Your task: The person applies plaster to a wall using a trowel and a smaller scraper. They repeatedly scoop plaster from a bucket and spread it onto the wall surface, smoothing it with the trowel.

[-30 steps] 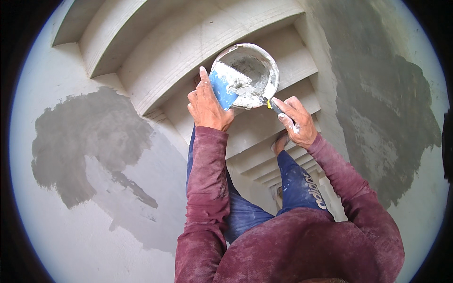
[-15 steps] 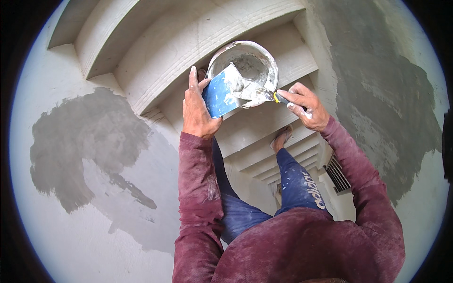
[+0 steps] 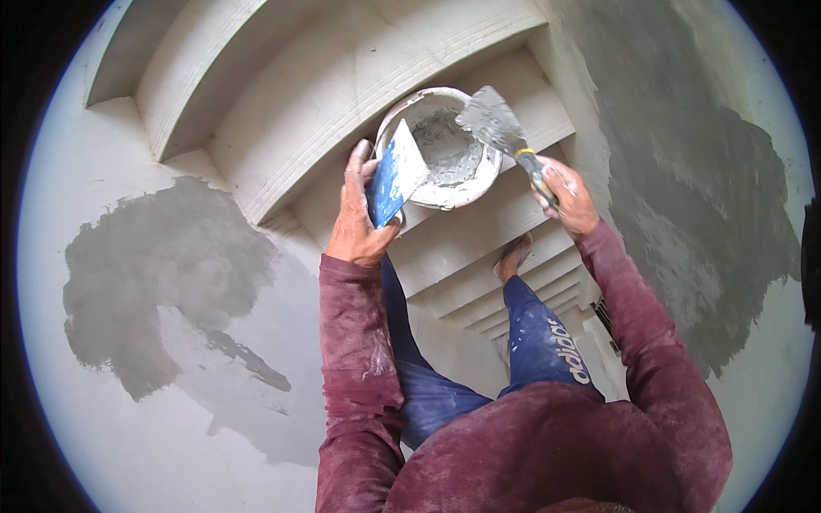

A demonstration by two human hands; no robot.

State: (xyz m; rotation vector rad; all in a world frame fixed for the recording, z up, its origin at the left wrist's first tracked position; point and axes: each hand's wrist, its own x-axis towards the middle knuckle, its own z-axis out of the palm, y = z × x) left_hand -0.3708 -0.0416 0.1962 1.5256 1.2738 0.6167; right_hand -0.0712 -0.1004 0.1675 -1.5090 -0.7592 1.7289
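Note:
My left hand (image 3: 357, 209) grips a flat blue plastering blade (image 3: 390, 181) by its edges, tilted beside the bucket; white and grey smears cover part of it. In my right hand (image 3: 566, 195) is a putty knife (image 3: 494, 121) with a dark handle and a yellow band. Grey paste coats its broad blade, which is over the right rim of the bucket. The round white bucket (image 3: 469, 198) rests on a stair step, its rim and inner wall crusted with plaster. Grey paste (image 3: 445, 141) lies inside it.
Curved pale steps (image 3: 342, 85) rise at the far side, and more steps (image 3: 462, 282) descend beneath me. Grey damp-looking plaster patches mark the left wall (image 3: 171, 274) and right wall (image 3: 710, 188). My sandalled foot (image 3: 514, 255) stands on a lower step.
The putty knife has moved off the blue blade, up and over the bucket's right rim, now loaded with grey paste. The blue blade has turned more edge-on, and less white material shows on it.

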